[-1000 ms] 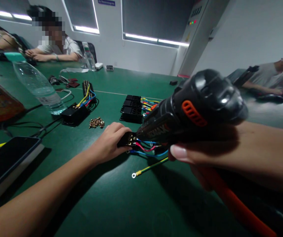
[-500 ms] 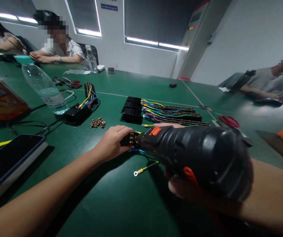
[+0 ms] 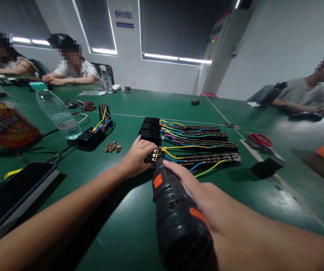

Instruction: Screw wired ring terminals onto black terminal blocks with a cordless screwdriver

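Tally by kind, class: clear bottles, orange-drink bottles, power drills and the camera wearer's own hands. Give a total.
Clear bottles: 2
Orange-drink bottle: 1
Power drill: 1
Wearer's left hand and right hand: 2
Total: 6

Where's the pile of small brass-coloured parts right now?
In the head view, the pile lies left of centre on the green table, between the black wired block and the left hand.

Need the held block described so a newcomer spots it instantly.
On the green table, find the row of black wired blocks near the middle. The held block is the one nearest the camera. Unlike its neighbours, it's gripped by the left hand, with the power driver at its wired end.
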